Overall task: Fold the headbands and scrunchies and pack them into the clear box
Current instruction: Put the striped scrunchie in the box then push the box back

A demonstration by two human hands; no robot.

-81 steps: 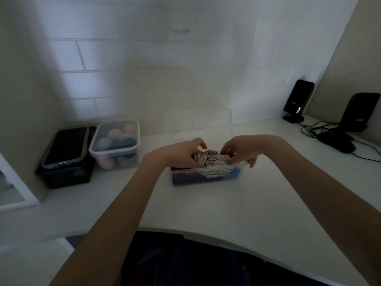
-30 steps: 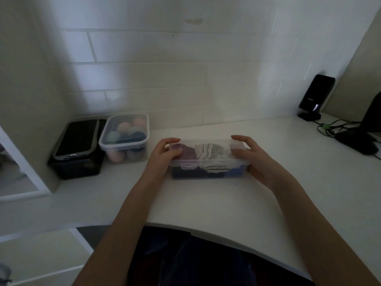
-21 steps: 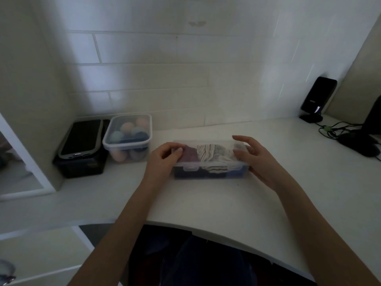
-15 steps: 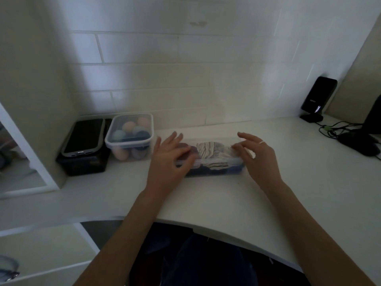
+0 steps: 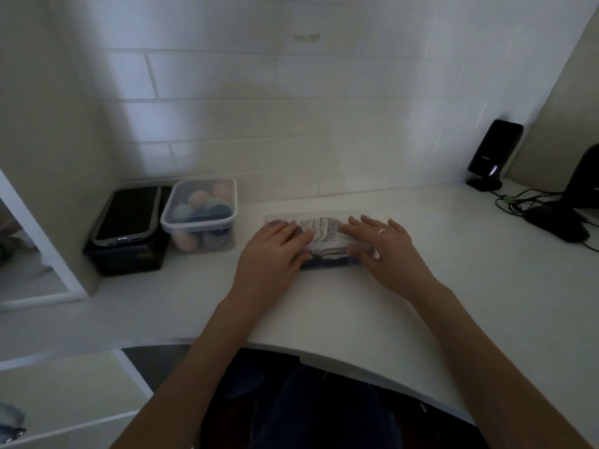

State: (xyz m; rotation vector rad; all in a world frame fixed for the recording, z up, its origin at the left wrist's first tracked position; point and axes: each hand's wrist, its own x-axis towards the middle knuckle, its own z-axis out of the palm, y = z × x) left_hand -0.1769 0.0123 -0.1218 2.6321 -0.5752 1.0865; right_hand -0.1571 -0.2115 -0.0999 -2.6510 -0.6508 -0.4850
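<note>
The clear box [image 5: 327, 264] stands on the white desk, its transparent lid [image 5: 324, 218] down over it. Through the plastic I see a striped grey-white fabric piece [image 5: 321, 230], a purple one at the left and dark blue ones lower down. My left hand [image 5: 275, 251] lies flat, palm down, on the left half of the lid. On the right half rests my right hand [image 5: 385, 247], also flat with fingers spread and a ring on one finger. Neither hand grips anything.
A lidded clear tub [image 5: 201, 218] of pastel balls sits left of the box, beside a black case [image 5: 129, 228]. Black stands [image 5: 492, 157] and cables [image 5: 518, 202] occupy the desk's far right. The curved desk edge [image 5: 324, 351] runs close in front of me.
The lid came down over the box. My hands went from gripping the box's ends to lying flat on top of the lid.
</note>
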